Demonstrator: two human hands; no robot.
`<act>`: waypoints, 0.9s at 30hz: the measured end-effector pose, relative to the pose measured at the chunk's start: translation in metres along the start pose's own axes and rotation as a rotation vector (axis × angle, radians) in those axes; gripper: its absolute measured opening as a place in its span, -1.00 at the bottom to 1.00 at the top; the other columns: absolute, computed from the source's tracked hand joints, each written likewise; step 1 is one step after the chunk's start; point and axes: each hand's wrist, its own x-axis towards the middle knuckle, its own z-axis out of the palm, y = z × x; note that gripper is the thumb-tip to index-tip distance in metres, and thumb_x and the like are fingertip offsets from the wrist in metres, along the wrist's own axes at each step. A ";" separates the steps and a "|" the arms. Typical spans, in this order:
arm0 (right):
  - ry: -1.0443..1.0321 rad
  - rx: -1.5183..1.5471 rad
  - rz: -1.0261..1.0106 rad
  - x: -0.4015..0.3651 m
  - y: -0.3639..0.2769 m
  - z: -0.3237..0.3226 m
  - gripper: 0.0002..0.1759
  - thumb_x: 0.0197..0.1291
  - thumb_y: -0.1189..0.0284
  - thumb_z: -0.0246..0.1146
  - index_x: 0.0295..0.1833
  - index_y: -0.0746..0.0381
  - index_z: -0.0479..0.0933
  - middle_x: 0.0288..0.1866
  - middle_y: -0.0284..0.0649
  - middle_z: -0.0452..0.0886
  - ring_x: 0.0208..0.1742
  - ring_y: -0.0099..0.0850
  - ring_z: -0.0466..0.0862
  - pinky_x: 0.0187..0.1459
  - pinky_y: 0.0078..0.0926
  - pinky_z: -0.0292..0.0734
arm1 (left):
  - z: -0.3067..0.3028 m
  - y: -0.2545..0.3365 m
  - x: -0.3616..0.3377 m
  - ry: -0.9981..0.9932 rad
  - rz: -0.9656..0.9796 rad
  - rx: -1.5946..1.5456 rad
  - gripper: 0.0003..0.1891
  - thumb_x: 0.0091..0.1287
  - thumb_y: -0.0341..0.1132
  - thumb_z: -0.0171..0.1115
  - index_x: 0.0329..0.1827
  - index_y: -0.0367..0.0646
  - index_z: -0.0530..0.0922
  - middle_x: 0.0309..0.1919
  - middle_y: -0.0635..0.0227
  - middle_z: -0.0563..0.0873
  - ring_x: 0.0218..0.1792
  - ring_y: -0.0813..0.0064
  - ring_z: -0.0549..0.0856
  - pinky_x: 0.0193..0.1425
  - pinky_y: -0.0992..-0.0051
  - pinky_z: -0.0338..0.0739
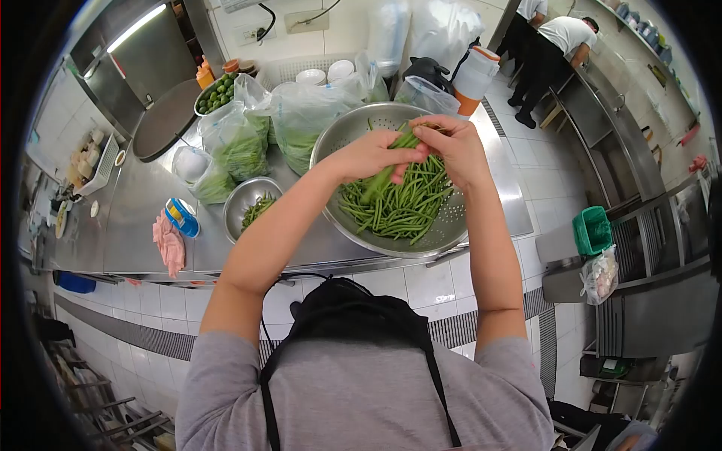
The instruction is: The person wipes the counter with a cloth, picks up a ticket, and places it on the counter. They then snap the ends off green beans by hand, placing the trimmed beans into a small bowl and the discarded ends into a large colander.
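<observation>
A large metal colander [331, 154] stands at the counter's front right, with a heap of green beans [398, 207] inside. Above the heap, my left hand [380, 156] is closed around a bunch of green beans, some blurred by motion. My right hand [449, 146] pinches the tips of beans at the top of that bunch, close against the left fingers. Left of the colander sits a small metal bowl [235, 204] holding short green bean pieces [259, 210].
Plastic bags of green vegetables [237, 146] stand behind the bowl. A pink cloth [168, 244] and a blue-and-yellow container [181, 218] lie at left. Limes [216, 94] fill a bowl farther back. An orange-and-white jug [475, 75] stands behind the colander. Two people [564, 45] work at far right.
</observation>
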 end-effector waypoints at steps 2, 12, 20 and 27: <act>0.111 0.166 0.051 0.004 0.001 0.006 -0.79 0.00 0.43 0.24 -0.29 0.35 0.60 -0.61 -0.31 0.53 -0.56 -0.67 0.49 -0.49 -0.72 0.40 | -0.001 -0.007 -0.006 0.163 -0.193 -0.246 -0.77 0.26 -0.18 0.12 -0.27 -0.18 0.48 -0.69 0.60 0.27 -0.75 0.74 0.29 -0.68 0.66 0.26; -0.575 -1.419 -0.066 0.050 0.131 -0.030 -0.74 -0.10 0.49 0.20 -0.19 0.20 0.58 -0.07 -0.07 0.49 -0.11 -0.13 0.54 -0.11 -0.30 0.46 | -0.022 -0.078 0.024 0.039 -0.305 0.827 -0.77 -0.13 -0.25 0.37 -0.39 -0.11 0.63 -0.48 0.24 0.66 -0.41 0.28 0.63 -0.29 0.36 0.47; -0.664 -1.284 -0.168 0.028 0.118 -0.036 -0.80 -0.19 0.46 0.27 -0.34 0.22 0.54 -0.31 -0.14 0.47 -0.23 -0.20 0.54 -0.17 -0.33 0.45 | -0.004 -0.113 0.031 -0.190 -0.280 0.912 -0.74 -0.16 -0.24 0.38 -0.37 -0.10 0.63 -0.50 0.23 0.65 -0.43 0.31 0.62 -0.32 0.36 0.47; -0.604 -1.197 -0.070 0.023 0.111 -0.041 -0.88 -0.15 0.45 0.25 -0.41 0.23 0.53 -0.42 -0.16 0.56 -0.33 -0.21 0.57 -0.27 -0.32 0.47 | -0.034 -0.041 0.018 0.221 -0.312 -0.007 -0.77 0.00 -0.26 0.35 -0.33 -0.18 0.61 -0.58 0.51 0.55 -0.66 0.72 0.38 -0.60 0.66 0.26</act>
